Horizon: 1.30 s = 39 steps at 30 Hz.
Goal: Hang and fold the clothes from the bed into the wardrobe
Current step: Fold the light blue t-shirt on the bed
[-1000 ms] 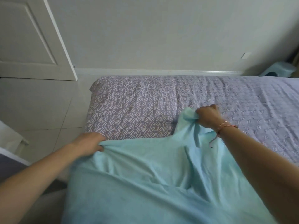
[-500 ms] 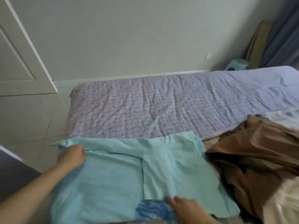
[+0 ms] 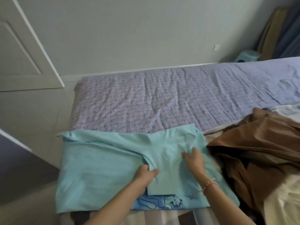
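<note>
A light turquoise shirt (image 3: 100, 169) lies spread on the near end of the bed (image 3: 146, 108), with a blue print showing at its near edge. A flap of it is folded over toward the middle. My left hand (image 3: 145, 175) pinches the edge of that folded flap. To the right, my right hand (image 3: 194, 159) presses flat on the folded fabric with spread fingers; a beaded bracelet sits on that wrist.
A heap of brown clothing (image 3: 253, 146) and pale fabric (image 3: 284, 202) lies right of the shirt. A white door (image 3: 24, 54) and tiled floor (image 3: 32, 119) are to the left. A small turquoise stool (image 3: 247, 56) stands by the far wall.
My left hand has moved from the shirt's far left corner to the middle, bringing a flap over. My right hand has slid up from the near edge onto the folded part.
</note>
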Motion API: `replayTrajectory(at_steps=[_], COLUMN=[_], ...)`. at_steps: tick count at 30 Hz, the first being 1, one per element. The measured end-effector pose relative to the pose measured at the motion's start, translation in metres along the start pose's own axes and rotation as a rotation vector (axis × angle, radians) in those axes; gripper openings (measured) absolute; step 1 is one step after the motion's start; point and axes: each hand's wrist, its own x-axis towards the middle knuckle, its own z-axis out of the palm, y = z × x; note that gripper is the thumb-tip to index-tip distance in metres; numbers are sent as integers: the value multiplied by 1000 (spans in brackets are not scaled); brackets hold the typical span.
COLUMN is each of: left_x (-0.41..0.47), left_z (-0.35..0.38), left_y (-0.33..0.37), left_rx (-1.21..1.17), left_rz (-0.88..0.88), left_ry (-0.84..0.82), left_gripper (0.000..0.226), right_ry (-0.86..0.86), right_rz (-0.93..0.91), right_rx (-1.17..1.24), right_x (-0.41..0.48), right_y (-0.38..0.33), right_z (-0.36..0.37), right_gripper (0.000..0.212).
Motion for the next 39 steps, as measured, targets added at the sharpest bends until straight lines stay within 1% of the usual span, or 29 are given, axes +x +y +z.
replayTrajectory(at_steps=[2,3,4,5,6,8,10,12,14,16,17,19,21,23,25,26,27,29,31,32,34,36,39], left_x=[-6,-11,-13,-15,-11,-2,5,13,24,36,44,60,75,88,100,103,106,102,86,74,51,36,22], left_z=[-11,-20,-32,-51,-73,-117,-167,-209,-248,-280,-290,-307,-318,-323,-330,-330,-334,-342,-352,-355,-359,-360,-358], left_y=[-6,-6,-4,-6,-7,-9,-17,-21,-24,-24,-22,-17,-9,-5,-4,-2,-2,1,0,0,-4,-7,-9], left_rx=[-41,-137,-258,-368,-439,-589,-762,-890,-927,-901,-877,-823,-743,-636,-584,-608,-682,-929,-1174,-1263,-1364,-1391,-1378], left_rz=[-42,-80,-114,-127,-122,-103,-72,-45,-17,-19,-34,-83,-134,-194,-234,-226,-186,-109,-11,51,125,122,145], left_ry=[-72,-142,-207,-226,-197,-72,114,298,484,620,653,657,588,537,554,582,621,676,662,638,585,529,520], left_gripper=[9,7,11,12,12,12,13,15,18,19,19,20,29,33,24,14,10,19,15,12,9,19,26], right_ry=[64,94,163,250,307,355,273,179,81,20,5,12,20,31,30,18,2,-49,-104,-100,-43,17,131], right_rz=[47,64,40,-58,-176,-450,-735,-940,-1076,-1134,-1151,-1189,-1204,-1186,-1154,-1129,-1105,-1035,-925,-893,-889,-885,-915], right_rx=[-60,-85,-118,-160,-212,-202,-171,-144,-158,-200,-236,-307,-375,-409,-402,-397,-398,-369,-353,-380,-465,-483,-415], right_x=[1,0,0,-2,-4,-20,-45,-65,-75,-73,-71,-63,-57,-53,-52,-54,-56,-59,-61,-60,-58,-57,-61], right_y=[10,12,15,14,6,-13,-48,-80,-111,-135,-143,-155,-160,-162,-167,-168,-172,-178,-184,-186,-186,-187,-186], right_z=[-3,-7,-10,-4,3,18,46,75,104,130,137,154,163,168,177,177,181,187,192,192,190,185,173], right_gripper=[25,24,24,26,32,41,35,27,33,43,44,42,43,36,39,42,45,55,70,75,78,70,41])
